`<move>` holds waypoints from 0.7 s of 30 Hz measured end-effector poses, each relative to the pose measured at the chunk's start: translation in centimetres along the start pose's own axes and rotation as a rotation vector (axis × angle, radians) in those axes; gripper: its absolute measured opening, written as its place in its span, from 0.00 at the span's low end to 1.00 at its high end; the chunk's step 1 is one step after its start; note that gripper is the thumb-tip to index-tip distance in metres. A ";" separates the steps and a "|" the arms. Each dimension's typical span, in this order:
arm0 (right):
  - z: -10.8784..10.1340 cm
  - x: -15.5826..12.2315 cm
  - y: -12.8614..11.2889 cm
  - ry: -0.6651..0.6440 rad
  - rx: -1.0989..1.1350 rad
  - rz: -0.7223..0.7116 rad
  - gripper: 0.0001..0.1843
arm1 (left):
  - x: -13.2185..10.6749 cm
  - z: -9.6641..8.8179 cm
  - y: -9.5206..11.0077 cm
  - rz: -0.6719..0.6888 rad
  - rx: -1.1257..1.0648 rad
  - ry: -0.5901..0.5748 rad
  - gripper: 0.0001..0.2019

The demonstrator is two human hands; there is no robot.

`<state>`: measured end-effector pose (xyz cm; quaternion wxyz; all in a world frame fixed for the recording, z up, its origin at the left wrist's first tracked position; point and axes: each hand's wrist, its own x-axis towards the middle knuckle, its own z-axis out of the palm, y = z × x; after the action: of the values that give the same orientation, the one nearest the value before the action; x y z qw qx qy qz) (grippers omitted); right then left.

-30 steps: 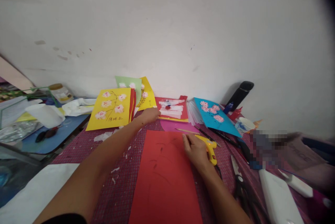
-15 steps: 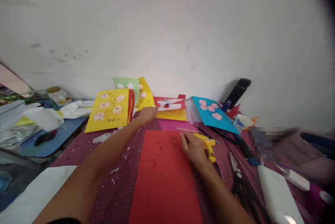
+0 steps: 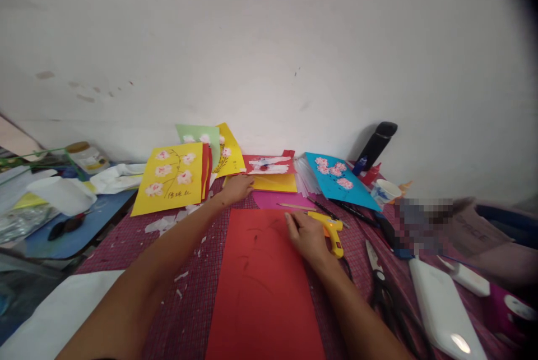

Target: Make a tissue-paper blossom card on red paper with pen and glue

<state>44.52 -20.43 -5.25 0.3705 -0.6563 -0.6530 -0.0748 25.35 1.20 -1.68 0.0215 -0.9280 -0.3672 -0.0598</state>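
A red sheet of paper [image 3: 263, 287] with faint dark strokes lies in front of me. My right hand [image 3: 306, 234] rests on its upper right part, fingers loosely bent and apart, holding nothing visible. Beside that hand lies a yellow glue gun [image 3: 332, 228]. My left hand [image 3: 239, 189] reaches past the red sheet to the yellow paper [image 3: 275, 183] at the back; its fingertips are mostly hidden, so I cannot tell whether it grips anything. Behind it lie white paper strips [image 3: 269, 168] on a red piece. A wooden pencil [image 3: 296, 206] crosses the purple paper [image 3: 269, 201].
Yellow flower art [image 3: 170, 178] leans at left, a blue flower card [image 3: 342, 180] at right. Black-handled scissors [image 3: 384, 292], a white power bank [image 3: 443, 307], a paper cup [image 3: 386, 190] and a black bottle [image 3: 380, 144] stand or lie at right. Paper scraps [image 3: 170, 222] litter the cloth.
My left hand has moved down slightly, from by the white strips to the yellow paper's left end. My right hand stays on the red sheet. The view has shifted a little.
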 end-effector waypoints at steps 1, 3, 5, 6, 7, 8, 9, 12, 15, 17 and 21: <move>0.0 0.0 0.0 -0.004 0.003 0.003 0.20 | 0.2 0.0 -0.1 0.016 -0.004 -0.003 0.09; -0.1 0.0 0.0 -0.017 0.008 0.009 0.20 | 0.5 0.1 -0.3 0.038 -0.006 -0.011 0.10; -0.1 0.1 0.0 -0.030 0.003 0.014 0.20 | 0.8 0.1 -0.4 0.055 -0.005 -0.022 0.10; -0.2 0.1 0.0 -0.035 -0.002 0.016 0.20 | 0.9 0.1 -0.5 0.061 -0.002 -0.027 0.11; -0.2 0.1 -0.1 -0.035 -0.006 0.019 0.20 | 1.0 0.1 -0.5 0.066 0.001 -0.032 0.11; -0.2 0.1 -0.1 -0.035 -0.009 0.023 0.20 | 1.0 0.1 -0.6 0.069 0.006 -0.038 0.12; -0.2 0.1 -0.1 -0.034 -0.010 0.028 0.20 | 1.1 0.1 -0.6 0.069 0.012 -0.045 0.12; -0.2 0.1 0.0 -0.027 0.002 0.041 0.20 | 1.3 0.2 -0.5 0.043 0.041 -0.067 0.13; -0.4 0.2 0.1 -0.009 0.014 0.052 0.20 | 1.7 0.2 -0.3 -0.009 0.070 -0.086 0.13; -0.6 0.4 0.3 0.019 0.026 0.066 0.19 | 1.9 0.2 -0.1 -0.039 0.080 -0.097 0.13; -1.1 0.7 0.8 0.084 0.029 0.135 0.19 | 2.3 -0.1 0.2 -0.073 0.078 -0.108 0.15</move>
<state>45.71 -20.43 -4.39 0.4114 -0.6895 -0.5922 -0.0678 27.13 2.59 -1.31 0.0357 -0.9143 -0.4035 0.0042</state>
